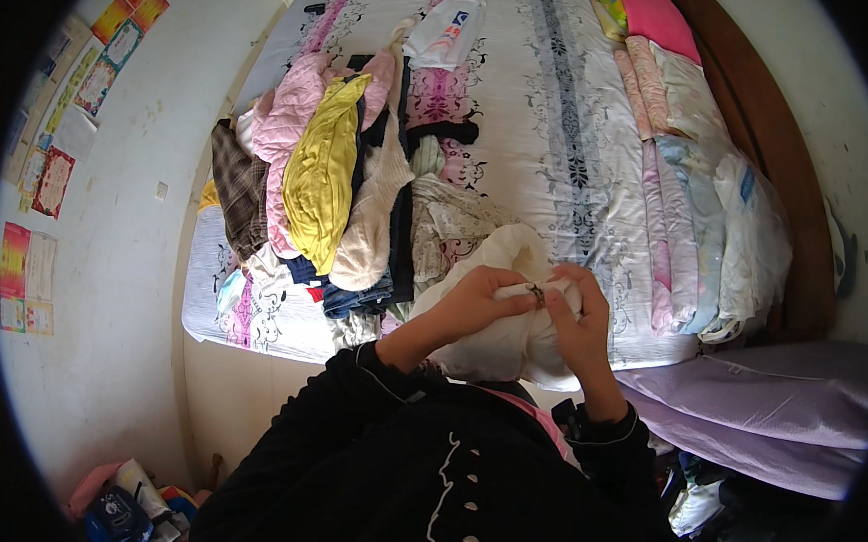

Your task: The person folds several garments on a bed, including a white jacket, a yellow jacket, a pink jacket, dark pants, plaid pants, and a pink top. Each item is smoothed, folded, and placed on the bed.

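Note:
Both hands grip a white garment (474, 347) at the near edge of the bed. My left hand (477, 299) pinches a small dark fastening on it, with the thumb pointing right. From the other side, my right hand (583, 312) holds the same spot, thumb and fingers closed on the cloth. The rest of the white garment hangs in loose folds below and beyond my hands. Just past it lies a pale floral garment (452, 213), partly covered by the white cloth. What the dark fastening is exactly, I cannot tell.
Left on the bed lie a yellow garment (325, 162), a pink quilted jacket (291, 116), brown plaid clothing (235, 194) and a cream knit (378, 216). A white plastic bag (446, 32) lies farther back. Folded bedding (677, 203) lines the right side. Purple fabric (766, 391) is at lower right.

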{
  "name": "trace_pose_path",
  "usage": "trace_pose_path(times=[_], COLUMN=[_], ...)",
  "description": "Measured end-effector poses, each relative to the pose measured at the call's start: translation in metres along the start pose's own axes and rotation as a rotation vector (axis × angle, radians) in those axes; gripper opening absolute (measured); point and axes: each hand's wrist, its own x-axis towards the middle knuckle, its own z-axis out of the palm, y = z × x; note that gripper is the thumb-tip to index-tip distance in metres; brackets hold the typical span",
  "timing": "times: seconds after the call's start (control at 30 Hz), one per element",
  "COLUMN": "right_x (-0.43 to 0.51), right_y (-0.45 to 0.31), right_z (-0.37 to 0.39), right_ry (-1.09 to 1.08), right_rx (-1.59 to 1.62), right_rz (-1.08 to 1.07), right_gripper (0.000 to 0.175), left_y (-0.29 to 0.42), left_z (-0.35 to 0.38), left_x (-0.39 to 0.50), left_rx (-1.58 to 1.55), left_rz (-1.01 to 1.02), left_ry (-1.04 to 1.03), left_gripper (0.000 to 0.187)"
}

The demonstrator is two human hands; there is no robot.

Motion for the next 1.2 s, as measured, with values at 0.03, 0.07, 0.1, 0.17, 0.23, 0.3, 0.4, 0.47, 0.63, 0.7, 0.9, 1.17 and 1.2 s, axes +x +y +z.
trace_pose_path(times=[0.03, 0.07, 0.1, 0.17, 0.23, 0.3, 0.4, 0.47, 0.63, 0.7, 0.9, 1.17, 1.2], right_x=[0.001, 0.002, 0.002, 0.002, 0.001, -0.001, -0.001, 0.001, 0.003, 0.000, -0.001, 0.005, 0.004], right_y=[-0.001, -0.001, -0.002, -0.002, 0.001, 0.006, 0.016, 0.022, 0.019, 0.013, 0.007, 0.023, 0.023], right_z=[-0.001, -0.003, -0.004, -0.008, -0.011, -0.014, -0.021, -0.023, -0.015, -0.010, -0.013, -0.016, -0.015], right_ry=[-0.002, -0.015, -0.014, -0.038, 0.004, 0.010, -0.032, -0.060, -0.015, 0.013, -0.106, -0.205, -0.183], right_rx=[0.139, 0.294, 0.269, 0.252, 0.245, 0.256, 0.299, 0.327, 0.231, 0.073, -0.488, -0.181, -0.128], right_rz=[0.056, 0.119, 0.118, 0.127, 0.172, 0.229, 0.279, 0.249, 0.072, -0.032, -0.149, -0.020, -0.004], right_gripper=[0.031, 0.038, 0.042, 0.051, 0.050, 0.049, 0.044, 0.040, 0.038, 0.045, 0.068, 0.057, 0.055], left_y=[-0.002, -0.004, -0.006, -0.007, -0.006, -0.003, 0.001, 0.003, 0.008, 0.008, 0.003, -0.006, -0.007], left_z=[0.000, -0.001, -0.002, -0.004, -0.008, -0.011, -0.011, -0.008, 0.005, 0.010, 0.015, 0.006, 0.005], left_x=[0.001, 0.001, 0.002, 0.001, -0.001, -0.003, -0.003, -0.003, -0.004, -0.005, -0.002, -0.008, -0.008], left_rx=[-0.112, -0.221, -0.279, -0.388, -0.405, -0.405, -0.267, -0.035, 0.276, 0.328, 0.100, -0.179, -0.188], left_rz=[-0.027, -0.079, -0.074, -0.121, -0.142, -0.142, -0.023, 0.150, 0.332, 0.376, 0.259, 0.081, 0.064], left_ry=[-0.024, -0.047, -0.060, -0.086, -0.085, -0.103, -0.135, -0.136, -0.009, 0.051, 0.135, 0.087, 0.095], left_gripper=[0.025, 0.024, 0.024, 0.023, 0.028, 0.030, 0.027, 0.024, 0.022, 0.020, 0.018, 0.019, 0.019])
